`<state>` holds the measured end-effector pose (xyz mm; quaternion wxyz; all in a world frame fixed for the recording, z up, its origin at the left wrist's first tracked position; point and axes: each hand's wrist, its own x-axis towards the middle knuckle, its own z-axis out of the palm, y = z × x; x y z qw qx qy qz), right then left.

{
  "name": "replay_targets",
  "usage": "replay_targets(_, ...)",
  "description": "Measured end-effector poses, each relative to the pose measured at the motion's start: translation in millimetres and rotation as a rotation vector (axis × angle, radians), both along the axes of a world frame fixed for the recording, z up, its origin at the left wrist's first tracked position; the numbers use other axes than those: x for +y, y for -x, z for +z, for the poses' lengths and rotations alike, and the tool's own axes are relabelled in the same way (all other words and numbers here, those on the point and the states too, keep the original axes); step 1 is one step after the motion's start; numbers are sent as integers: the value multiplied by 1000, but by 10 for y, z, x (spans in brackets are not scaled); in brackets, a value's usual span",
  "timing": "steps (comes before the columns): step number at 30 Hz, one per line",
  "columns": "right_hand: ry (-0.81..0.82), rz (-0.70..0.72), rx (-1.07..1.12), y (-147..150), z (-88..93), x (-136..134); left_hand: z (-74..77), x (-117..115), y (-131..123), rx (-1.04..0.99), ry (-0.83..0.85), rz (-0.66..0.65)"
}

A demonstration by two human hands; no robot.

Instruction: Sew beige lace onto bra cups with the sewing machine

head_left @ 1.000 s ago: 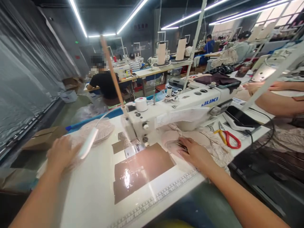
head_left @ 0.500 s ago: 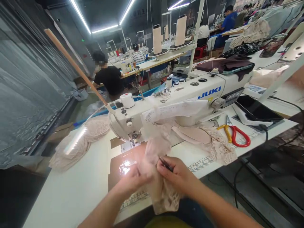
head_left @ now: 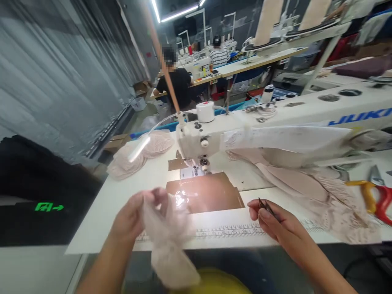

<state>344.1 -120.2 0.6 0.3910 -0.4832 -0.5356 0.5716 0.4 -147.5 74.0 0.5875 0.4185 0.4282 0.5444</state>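
My left hand (head_left: 131,212) is closed on a sheer beige piece of fabric (head_left: 174,261), which hangs past the table's front edge and is smeared by motion. To the right, my right hand (head_left: 275,222) has its fingers closed round small dark thread snips (head_left: 266,206), points up, above the printed ruler (head_left: 226,232). Between and beyond my hands stands a white sewing machine (head_left: 196,141), its needle area lit. A shiny brown plate (head_left: 208,196) covers the bed in front of the needle.
Beige ruffled fabric (head_left: 306,192) lies right of the needle, near red-and-yellow-handled scissors (head_left: 381,200). A heap of pale fabric pieces (head_left: 137,157) rests at the table's left. Behind the machine, a person in black (head_left: 177,85) sits at another table.
My left hand has drawn the fabric away to the left, off the machine bed. My right hand has come apart from it, still holding the snips. The view has turned left.
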Motion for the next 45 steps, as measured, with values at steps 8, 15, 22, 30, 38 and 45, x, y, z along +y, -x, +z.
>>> replay_targets(8, -211, 330, -209, 710, 294, 143, -161, 87, 294, 484, 81, -122)
replay_targets(15, -293, 609, -233, 1401, 525, 309, -204, -33, 185, 248, 74, -393)
replay_targets(22, -224, 663, -134, 1645, 564, 250, -246, -29, 186, 305, -7, -456)
replay_targets(30, -444, 418, -636, 1016, 293, 378, 43, -52, 680, 572, -67, -326)
replay_targets(38, -443, 267, -582, 685, 132, 288, 0, -119, 388, 563, -46, -371)
replay_targets(45, -43, 659, 1, 1378, 222, -1, -108, 344, -232, 947, -506, -194)
